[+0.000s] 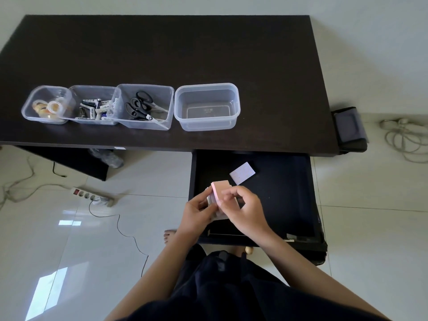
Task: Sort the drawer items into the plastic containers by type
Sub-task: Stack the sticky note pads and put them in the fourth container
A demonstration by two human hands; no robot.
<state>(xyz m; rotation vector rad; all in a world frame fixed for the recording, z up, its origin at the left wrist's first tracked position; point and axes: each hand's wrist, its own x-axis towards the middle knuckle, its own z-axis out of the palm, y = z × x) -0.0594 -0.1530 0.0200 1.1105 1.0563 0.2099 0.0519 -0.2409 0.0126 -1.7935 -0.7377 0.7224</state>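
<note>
Both hands, left hand (196, 208) and right hand (245, 208), had fingers grasping a pink notepad stack (218, 192) above the open drawer (289, 193); the white pad (242, 173) remained inside. Next move, judged: carry stack to the empty container (206, 126) on the surface

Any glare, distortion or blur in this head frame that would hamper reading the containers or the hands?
Head view: window glare sits on the floor tiles, away from the work; wide-angle bending curves the desk edges; the dark open drawer swallows detail; the containers are sharp, battery labels partly readable; both hands around the pink pad are slightly soft.
</note>
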